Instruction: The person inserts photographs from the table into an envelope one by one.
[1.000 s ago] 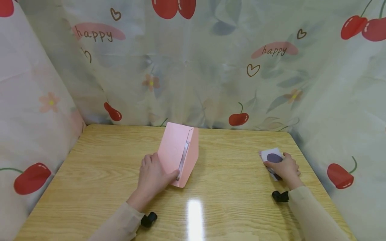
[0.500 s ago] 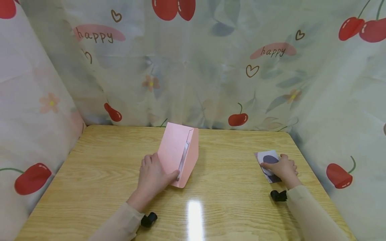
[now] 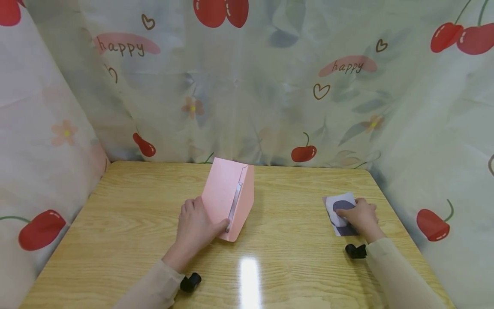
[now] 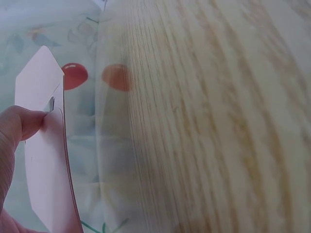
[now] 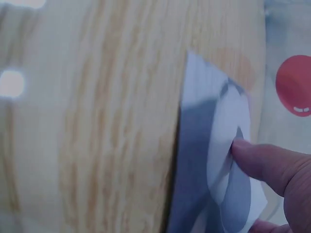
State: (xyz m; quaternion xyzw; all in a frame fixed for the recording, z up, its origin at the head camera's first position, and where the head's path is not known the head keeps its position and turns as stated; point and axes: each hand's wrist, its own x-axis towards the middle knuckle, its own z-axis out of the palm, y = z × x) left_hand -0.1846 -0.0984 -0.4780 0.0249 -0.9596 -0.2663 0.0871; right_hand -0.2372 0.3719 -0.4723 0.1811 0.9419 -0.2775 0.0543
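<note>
In the head view my left hand (image 3: 197,225) grips the lower part of a pink card folder (image 3: 221,189). The folder stands partly opened and tilted, with a narrow pale strip along its fold. The left wrist view shows the thumb (image 4: 30,124) pressing near a slit in the pink folder (image 4: 46,160). At the right, my right hand (image 3: 362,218) pinches paper cards (image 3: 335,210), white with dark purple shapes. One piece overlaps another. The right wrist view has the thumb on the face of the upper paper card (image 5: 238,189); the other fingers are mostly hidden.
Both hands are over a wood-grain table (image 3: 293,244) with a bright light reflection near its front. A cherry-patterned curtain (image 3: 239,120) surrounds the back and both sides. Each wrist carries a small black camera (image 3: 191,282).
My right hand has shifted slightly left with the paper cards, and more of the lower card shows beneath the upper one. The left hand and pink folder have stayed in place.
</note>
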